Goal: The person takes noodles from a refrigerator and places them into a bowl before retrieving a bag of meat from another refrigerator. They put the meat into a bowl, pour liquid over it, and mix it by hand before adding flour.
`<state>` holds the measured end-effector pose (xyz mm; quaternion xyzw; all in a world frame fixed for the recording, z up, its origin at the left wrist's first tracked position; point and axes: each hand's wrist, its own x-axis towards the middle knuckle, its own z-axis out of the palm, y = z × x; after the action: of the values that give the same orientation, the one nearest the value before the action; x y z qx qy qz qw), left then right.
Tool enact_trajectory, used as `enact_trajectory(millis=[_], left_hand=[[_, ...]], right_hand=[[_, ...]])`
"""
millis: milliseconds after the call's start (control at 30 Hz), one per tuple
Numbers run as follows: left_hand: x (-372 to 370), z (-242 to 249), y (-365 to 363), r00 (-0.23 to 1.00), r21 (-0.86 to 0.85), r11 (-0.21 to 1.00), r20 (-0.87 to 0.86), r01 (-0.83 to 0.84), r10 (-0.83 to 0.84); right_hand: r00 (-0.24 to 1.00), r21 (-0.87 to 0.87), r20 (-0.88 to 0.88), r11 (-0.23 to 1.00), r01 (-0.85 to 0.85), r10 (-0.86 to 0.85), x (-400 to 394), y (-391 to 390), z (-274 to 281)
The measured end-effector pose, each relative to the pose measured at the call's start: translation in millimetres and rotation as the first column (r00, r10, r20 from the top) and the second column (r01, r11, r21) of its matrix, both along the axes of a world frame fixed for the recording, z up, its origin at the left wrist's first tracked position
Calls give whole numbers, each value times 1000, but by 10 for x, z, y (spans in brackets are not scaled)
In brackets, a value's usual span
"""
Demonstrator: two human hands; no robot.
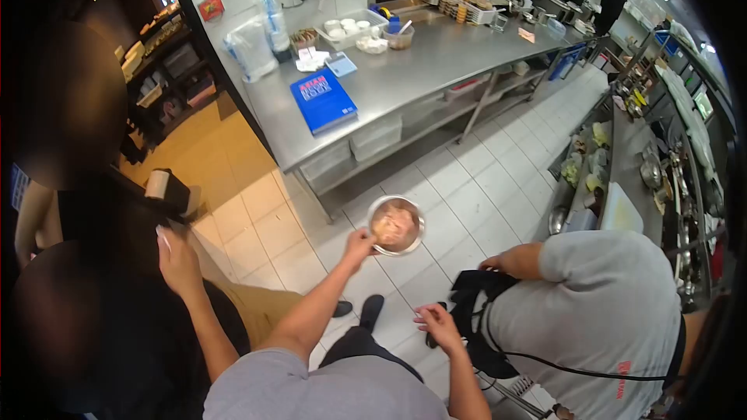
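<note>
A round metal bowl [421, 227] with pale pink, raw-looking pieces [394, 225] in it hangs over the tiled floor. My left hand [359, 249] grips its rim at the lower left, with the arm stretched forward. Lower and to the right, my right hand [440, 327] is held in front of my body with its fingers apart and nothing in them. It is nearest to the black cloth at the waist of the person in grey on the right.
A steel table [412, 66] ahead carries a blue book [324, 101], a tray of white cups and containers. A person in black [148, 288] stands close on the left, a person in grey [599, 303] bends on the right. A food counter runs along the right.
</note>
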<state>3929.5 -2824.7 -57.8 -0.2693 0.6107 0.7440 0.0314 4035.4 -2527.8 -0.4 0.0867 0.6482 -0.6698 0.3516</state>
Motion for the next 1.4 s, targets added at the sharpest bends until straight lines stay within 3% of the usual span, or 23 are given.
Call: enact_trajectory(millis=[67,100,167,233,300,433,500,533,633,700,733,767,867,967,1067,1133,1233,1267,1300,1333,1400], left_hand=[[-283,134,56,990,-115,985,57,132,-126],[-409,-108,72,982,-144,972,52,186,-180],[-532,-54,212,968,-19,970,-54,243,-244],[-716,-115,331,939,4,939,-11,343,-343],[-857,176,476,928,39,928,24,370,-371],[-1319,206,586,934,104,936,91,336,-346],[-1628,272,594,935,122,940,128,317,-332],[-1772,284,552,922,68,936,162,345,-351],[-2330,536,381,925,32,945,196,326,-325],[-2695,825,439,952,32,968,176,251,-252],[-2899,807,392,945,13,962,188,271,-269],[-3116,784,397,944,1,962,194,272,-267],[-3796,783,590,932,63,948,173,312,-318],[-4581,613,939,880,84,896,167,437,-445],[-5525,195,1330,788,70,797,121,600,-604],[-5867,567,1886,742,136,736,16,663,-671],[-6652,395,2502,652,202,639,0,743,-758],[-6857,385,2662,636,165,628,7,760,-772],[-7055,452,2886,620,127,616,9,777,-784],[-7214,587,3081,621,244,594,-49,767,-782],[-7718,340,3403,612,289,582,-19,760,-790]], right_hand=[[1000,13,2,1000,18,-18,-327,45,104],[1000,18,-5,999,31,-30,-490,53,164],[997,-4,-40,998,66,-66,-817,94,303],[995,-47,-27,994,96,-97,-1173,144,310],[996,-103,-31,992,76,-80,-1575,181,324],[986,-140,-89,981,131,-144,-2233,270,353],[980,-239,-48,955,177,-193,-2552,377,358],[977,-249,-29,948,196,-209,-2703,436,435],[949,-219,-13,927,306,-316,-3124,646,408],[935,-159,-187,948,274,-302,-3287,726,229],[957,-136,-95,956,261,-275,-3403,756,319],[941,-219,-85,928,302,-326,-3494,797,89],[865,-107,-151,877,468,-479,-3705,877,39],[799,-12,-278,833,553,-534,-3926,957,-177],[743,33,-212,755,655,-635,-4322,1129,-160],[676,48,-166,679,732,-718,-4664,1318,-225],[614,66,-92,611,789,-784,-5278,1711,-413],[651,97,-92,644,759,-753,-5502,1907,-524],[627,98,-150,619,779,-765,-5731,2145,-607],[603,102,-198,596,797,-772,-5949,2337,-635],[528,149,-291,508,849,-798,-6357,2779,-322]])
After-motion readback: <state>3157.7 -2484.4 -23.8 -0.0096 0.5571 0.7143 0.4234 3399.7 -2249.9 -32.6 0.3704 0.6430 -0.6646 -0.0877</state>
